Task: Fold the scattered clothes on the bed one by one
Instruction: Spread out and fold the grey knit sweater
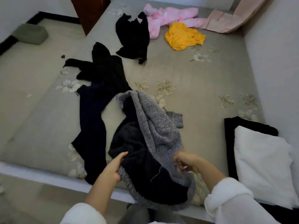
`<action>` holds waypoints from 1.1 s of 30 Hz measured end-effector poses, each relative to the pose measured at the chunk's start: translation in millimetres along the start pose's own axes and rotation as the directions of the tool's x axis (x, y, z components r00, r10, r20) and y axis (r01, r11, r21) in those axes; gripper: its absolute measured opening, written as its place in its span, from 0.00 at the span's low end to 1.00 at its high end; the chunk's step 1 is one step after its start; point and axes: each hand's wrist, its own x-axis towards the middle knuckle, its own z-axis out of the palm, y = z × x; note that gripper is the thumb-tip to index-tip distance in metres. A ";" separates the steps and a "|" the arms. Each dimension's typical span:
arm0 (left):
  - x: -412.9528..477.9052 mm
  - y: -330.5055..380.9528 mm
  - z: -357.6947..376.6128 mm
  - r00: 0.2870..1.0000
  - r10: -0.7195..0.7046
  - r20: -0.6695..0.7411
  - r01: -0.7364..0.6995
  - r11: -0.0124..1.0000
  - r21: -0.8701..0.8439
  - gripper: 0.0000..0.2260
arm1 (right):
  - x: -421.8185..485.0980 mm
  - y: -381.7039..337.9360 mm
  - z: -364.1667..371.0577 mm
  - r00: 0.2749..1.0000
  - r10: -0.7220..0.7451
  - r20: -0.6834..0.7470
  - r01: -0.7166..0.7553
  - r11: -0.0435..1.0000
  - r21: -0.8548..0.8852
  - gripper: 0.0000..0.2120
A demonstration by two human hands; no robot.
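Observation:
A grey knit sweater (155, 125) with a dark inner lining lies bunched at the near edge of the bed (202, 88). My left hand (113, 167) grips its hem on the left side. My right hand (186, 161) pinches the grey fabric on the right side. A long dark navy garment (92, 126) stretches along the bed to the left of the sweater. Further back lie a black garment (103, 67), another black piece (134, 36), a yellow top (182, 36) and a pink fluffy garment (166, 16).
A white pillow (260, 164) rests on a black folded cloth (233, 125) at the right. A beige curtain (234, 18) hangs at the far right corner. A green cushion (30, 33) sits on the floor at the far left, beside a brown door (89, 12).

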 end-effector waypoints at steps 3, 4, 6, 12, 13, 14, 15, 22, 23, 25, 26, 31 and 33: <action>3.8 -13.3 -3.3 0.994 -0.108 -0.033 0.110 0.992 0.055 0.09 | 11.5 0.8 10.2 0.997 -0.026 -0.071 0.023 0.999 -0.045 0.05; 5.9 -16.2 -6.9 0.990 -0.133 -0.040 0.135 0.988 0.072 0.09 | 16.6 -0.2 13.8 0.993 -0.053 -0.105 0.048 0.998 -0.051 0.05; 10.8 -22.2 -13.9 0.983 -0.176 -0.055 0.181 0.978 0.104 0.10 | 29.6 -2.1 24.5 0.981 -0.122 -0.153 0.112 0.991 -0.073 0.06; 14.4 -31.1 -30.0 0.976 -0.217 -0.032 0.220 0.967 0.131 0.06 | 68.1 4.6 75.5 0.974 -0.162 -0.161 0.101 0.938 -0.332 0.17; 13.9 -31.5 -32.1 0.976 -0.219 -0.016 0.219 0.967 0.129 0.06 | 72.0 7.2 84.1 0.976 -0.139 -0.165 0.070 0.928 -0.367 0.20; 14.0 -32.3 -34.6 0.975 -0.221 -0.004 0.220 0.967 0.129 0.05 | 75.2 10.7 91.6 0.978 -0.116 -0.175 0.037 0.914 -0.403 0.22; 13.7 -33.2 -37.0 0.975 -0.222 -0.001 0.220 0.967 0.130 0.05 | 77.1 14.2 97.8 0.975 -0.095 -0.200 -0.002 0.899 -0.437 0.23; 6.8 -13.7 -51.0 0.985 -0.110 -0.132 0.114 0.993 0.023 0.07 | 72.0 -11.8 76.1 0.890 0.014 -0.455 0.104 0.967 0.232 0.16; 5.1 -5.7 -51.5 0.982 -0.068 -0.177 0.071 0.997 0.012 0.07 | 68.4 -21.6 60.8 0.892 0.055 -0.449 0.119 0.929 0.350 0.17; -0.3 14.0 -48.8 0.970 0.038 -0.239 -0.037 0.999 0.008 0.08 | 52.7 -40.1 26.3 0.923 0.050 -0.381 0.162 0.848 0.505 0.17; -4.3 25.2 -45.0 0.964 0.099 -0.248 -0.101 0.995 0.004 0.09 | 38.6 -49.2 9.7 0.944 -0.001 -0.331 0.192 0.817 0.544 0.16; -42.8 89.4 -7.3 0.903 0.391 -0.179 -0.398 0.918 -0.003 0.13 | -57.2 -82.9 -62.4 0.892 -0.436 -0.117 0.389 0.874 -0.291 0.49; -64.9 110.0 9.7 0.824 0.543 -0.162 -0.541 0.839 0.062 0.11 | -88.3 -89.8 -79.4 0.903 -0.429 -0.023 0.265 0.600 -0.755 0.42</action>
